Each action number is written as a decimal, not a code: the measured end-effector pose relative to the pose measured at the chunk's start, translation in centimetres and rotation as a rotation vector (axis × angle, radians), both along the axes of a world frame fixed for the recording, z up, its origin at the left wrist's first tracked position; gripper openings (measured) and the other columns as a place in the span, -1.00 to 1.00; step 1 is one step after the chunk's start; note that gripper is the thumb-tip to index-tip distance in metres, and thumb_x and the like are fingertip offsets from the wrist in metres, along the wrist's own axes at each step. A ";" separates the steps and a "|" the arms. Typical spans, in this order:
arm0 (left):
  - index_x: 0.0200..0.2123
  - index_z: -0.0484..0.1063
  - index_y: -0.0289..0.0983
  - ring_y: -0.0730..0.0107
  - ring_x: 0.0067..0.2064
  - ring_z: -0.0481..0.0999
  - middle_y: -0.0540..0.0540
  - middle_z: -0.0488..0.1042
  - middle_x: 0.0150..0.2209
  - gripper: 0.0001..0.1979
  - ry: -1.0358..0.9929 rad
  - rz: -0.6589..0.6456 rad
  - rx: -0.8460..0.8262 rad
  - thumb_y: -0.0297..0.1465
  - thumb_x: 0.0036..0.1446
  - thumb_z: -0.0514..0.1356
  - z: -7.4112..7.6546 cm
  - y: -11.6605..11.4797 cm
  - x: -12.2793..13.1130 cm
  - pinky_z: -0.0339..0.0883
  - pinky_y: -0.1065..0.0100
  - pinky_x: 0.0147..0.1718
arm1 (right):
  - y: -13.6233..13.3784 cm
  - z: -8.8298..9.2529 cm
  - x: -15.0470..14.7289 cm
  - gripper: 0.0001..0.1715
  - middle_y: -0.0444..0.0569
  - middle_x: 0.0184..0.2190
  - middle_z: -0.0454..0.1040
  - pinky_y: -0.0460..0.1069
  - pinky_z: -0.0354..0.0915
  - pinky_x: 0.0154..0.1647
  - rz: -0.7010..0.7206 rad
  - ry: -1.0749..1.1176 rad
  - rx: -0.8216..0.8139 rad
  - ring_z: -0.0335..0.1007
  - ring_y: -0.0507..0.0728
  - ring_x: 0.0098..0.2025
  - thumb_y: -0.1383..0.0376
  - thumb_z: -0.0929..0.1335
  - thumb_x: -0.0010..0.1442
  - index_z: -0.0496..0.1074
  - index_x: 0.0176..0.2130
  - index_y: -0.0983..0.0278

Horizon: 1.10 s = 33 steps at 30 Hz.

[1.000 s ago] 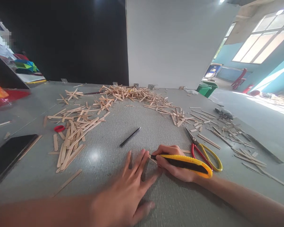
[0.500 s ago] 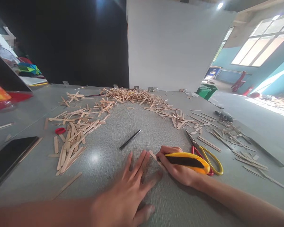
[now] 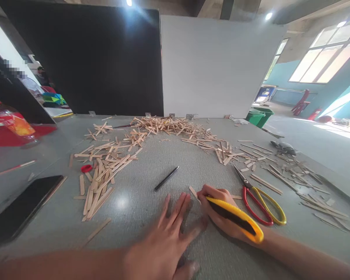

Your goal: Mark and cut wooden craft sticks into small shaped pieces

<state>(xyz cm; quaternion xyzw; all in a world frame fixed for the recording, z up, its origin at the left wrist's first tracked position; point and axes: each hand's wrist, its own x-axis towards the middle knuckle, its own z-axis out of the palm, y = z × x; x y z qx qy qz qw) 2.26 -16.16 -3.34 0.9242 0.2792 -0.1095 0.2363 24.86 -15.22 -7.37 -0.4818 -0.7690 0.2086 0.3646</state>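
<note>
In front of me, a black panel [image 3: 105, 62] and a white panel [image 3: 216, 66] stood side by side along the far edge of the grey desk [image 3: 169, 155]. On the right I saw a wall [image 3: 323, 89], blue in its lower part, with a large bright window [image 3: 312, 60]. Sunlight [image 3: 338, 131] made a white stripe on the floor [image 3: 297, 128], and above, three lamps [image 3: 268, 16] were shining.

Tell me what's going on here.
A person's right hand holds a yellow-and-black cutter; a wooden stick pokes out just ahead of it. The left hand is spread over the gray tabletop alongside. A pen lies ahead, scissors to the right, and loose sticks farther back.
</note>
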 end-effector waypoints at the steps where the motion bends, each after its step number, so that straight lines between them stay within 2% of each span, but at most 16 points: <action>1: 0.57 -0.20 -0.01 -0.35 0.49 -0.55 -0.30 -0.61 0.51 -0.10 0.000 0.004 -0.015 -0.20 0.35 0.26 0.0 0.0 0.0 -0.47 -0.53 0.35 | -0.1 0.1 0.0 -0.73 -0.19 -0.52 0.39 -0.06 0.20 -0.49 0.028 -0.007 0.011 0.25 0.03 -0.55 0.24 0.23 0.48 0.34 -0.30 0.19; 3: 0.56 -0.21 0.03 -0.37 0.50 -0.54 -0.23 -0.63 0.51 -0.08 -0.031 0.012 -0.018 -0.21 0.34 0.28 0.0 0.0 0.0 -0.50 -0.53 0.35 | -0.4 0.0 0.1 -0.80 -0.18 -0.52 0.43 -0.07 0.22 -0.50 0.072 -0.018 0.049 0.27 0.02 -0.57 0.29 0.24 0.46 0.39 -0.23 0.21; 5: 0.56 -0.15 0.04 -0.39 0.50 -0.51 -0.19 -0.61 0.52 -0.11 -0.062 0.017 -0.002 -0.18 0.34 0.28 0.0 0.0 0.0 -0.51 -0.54 0.35 | -0.8 -0.4 0.4 -0.85 -0.16 -0.49 0.46 -0.08 0.25 -0.51 0.045 0.031 0.134 0.31 0.02 -0.56 0.32 0.26 0.45 0.42 -0.15 0.22; 7: 0.55 -0.06 0.01 -0.41 0.50 -0.50 -0.22 -0.56 0.53 -0.13 -0.044 0.018 0.008 -0.15 0.33 0.31 0.0 0.1 0.1 -0.48 -0.56 0.34 | -1.2 -0.9 0.7 -0.86 -0.15 -0.45 0.47 -0.09 0.27 -0.50 -0.023 0.130 0.277 0.33 0.03 -0.54 0.35 0.29 0.43 0.41 -0.05 0.22; 9: 0.54 0.01 -0.02 -0.41 0.50 -0.49 -0.28 -0.50 0.53 -0.14 -0.013 0.016 0.008 -0.15 0.30 0.34 0.2 0.2 0.2 -0.45 -0.56 0.34 | -1.3 -1.2 0.8 -0.85 -0.17 -0.47 0.42 -0.09 0.24 -0.54 -0.030 0.157 0.360 0.29 0.03 -0.56 0.39 0.29 0.41 0.39 -0.05 0.21; 12: 0.52 0.07 -0.09 -0.35 0.50 -0.50 -0.33 -0.50 0.53 -0.19 -0.016 0.004 0.016 -0.15 0.33 0.32 0.2 0.2 0.2 -0.45 -0.50 0.37 | -0.9 -1.1 0.6 -0.85 -0.21 -0.55 0.37 -0.10 0.18 -0.59 0.106 0.021 0.233 0.24 0.00 -0.62 0.40 0.26 0.41 0.40 -0.18 0.22; 14: 0.54 0.00 -0.11 -0.33 0.50 -0.51 -0.33 -0.53 0.52 -0.16 -0.045 -0.008 0.026 -0.16 0.33 0.30 0.0 0.1 0.1 -0.46 -0.48 0.38 | -0.7 -0.7 0.3 -0.84 -0.19 -0.56 0.39 -0.10 0.18 -0.58 0.157 -0.036 0.165 0.26 0.00 -0.63 0.38 0.25 0.42 0.41 -0.20 0.25; 17: 0.57 -0.15 -0.07 -0.34 0.51 -0.50 -0.34 -0.52 0.53 -0.04 -0.070 -0.020 0.040 -0.17 0.29 0.32 -0.3 0.0 -0.1 -0.44 -0.51 0.37 | -0.6 0.0 0.2 -0.81 -0.13 -0.54 0.45 -0.09 0.23 -0.54 0.196 -0.051 0.208 0.33 0.02 -0.60 0.36 0.26 0.42 0.47 -0.17 0.29; 20: 0.56 -0.07 -0.09 -0.35 0.51 -0.48 -0.39 -0.46 0.54 -0.08 -0.064 -0.031 0.059 -0.14 0.29 0.32 -0.6 0.0 -0.3 -0.43 -0.53 0.36 | -0.6 0.2 0.2 -0.78 -0.10 -0.52 0.50 -0.09 0.27 -0.49 0.246 -0.046 0.178 0.38 0.04 -0.55 0.34 0.26 0.42 0.50 -0.19 0.28; 24: 0.47 0.18 -0.17 -0.39 0.51 -0.46 -0.41 -0.43 0.54 -0.26 -0.061 -0.037 0.079 -0.15 0.31 0.29 -0.7 0.1 -0.3 -0.42 -0.52 0.37 | -0.6 -0.1 0.6 -0.82 -0.13 -0.51 0.52 -0.08 0.28 -0.48 0.188 0.021 -0.004 0.36 0.02 -0.56 0.25 0.32 0.42 0.51 -0.16 0.25; 27: 0.49 0.15 -0.16 -0.42 0.51 -0.45 -0.43 -0.42 0.54 -0.24 -0.057 -0.039 0.066 -0.14 0.32 0.28 -0.5 0.2 -0.3 -0.36 -0.52 0.37 | -0.7 -0.3 0.8 -0.81 -0.16 -0.51 0.52 -0.09 0.27 -0.47 0.140 0.068 -0.047 0.37 0.01 -0.55 0.20 0.35 0.43 0.52 -0.20 0.23; 30: 0.51 0.12 -0.17 -0.43 0.50 -0.45 -0.46 -0.41 0.53 -0.23 -0.043 -0.045 0.059 -0.12 0.34 0.25 -0.1 0.3 0.0 -0.34 -0.51 0.38 | -0.7 -0.2 0.9 -0.79 -0.16 -0.51 0.52 -0.08 0.26 -0.47 0.154 0.074 -0.045 0.36 0.01 -0.56 0.20 0.35 0.44 0.52 -0.20 0.23; 33: 0.48 0.20 -0.21 -0.41 0.50 -0.47 -0.50 -0.39 0.53 -0.28 -0.026 -0.049 0.066 -0.11 0.36 0.23 0.1 0.3 0.1 -0.35 -0.48 0.39 | -0.7 0.0 1.0 -0.80 -0.17 -0.51 0.53 -0.09 0.28 -0.45 0.160 0.106 -0.075 0.39 0.00 -0.55 0.20 0.35 0.45 0.52 -0.19 0.23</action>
